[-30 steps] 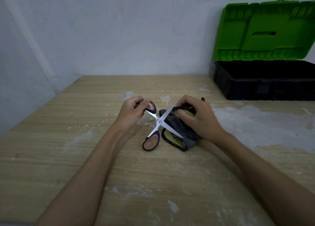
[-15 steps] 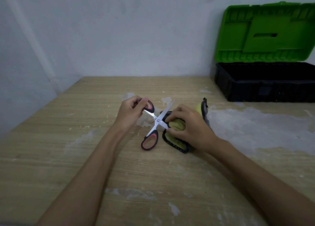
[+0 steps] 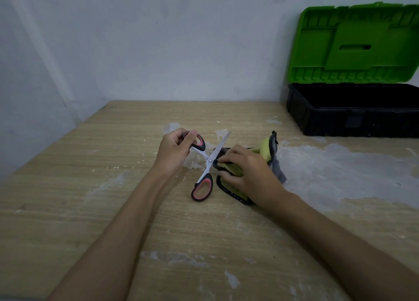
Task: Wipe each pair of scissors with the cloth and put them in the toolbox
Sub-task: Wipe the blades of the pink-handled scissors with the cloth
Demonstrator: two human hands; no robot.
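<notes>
One pair of scissors point(image 3: 207, 162) was held open in an X just above the bench point(image 3: 68, 210), near its middle. The upper red-and-black handle was gripped by the left hand point(image 3: 174, 152), thumb laid over the loop; the lower handle point(image 3: 202, 188) hung free, close to the wood. The cloth point(image 3: 240, 169), yellow with a dark edge and a grey underside, was bunched under the right hand point(image 3: 247, 171), whose curled fingers pinched it around the blade that was hidden there, right by the pivot. The other blade point(image 3: 221, 145) pointed up and away, bare.

A second before, the cloth had been pinched nearer the tip of a blade; half a second before, it had been drawn closer in; now it was pressed against the pivot. One stroke along the blade was therefore judged to have been made, and wiping of this pair was judged to be under way but not finished, since the handles and the free blade had not been seen covered.

By count: one pair of scissors in view, one cloth, one toolbox point(image 3: 353, 110), two hands. The toolbox was set well apart at the far right against the wall, black tray open, green lid point(image 3: 353, 42) raised. Whether any scissors lay inside could not be told.
</notes>
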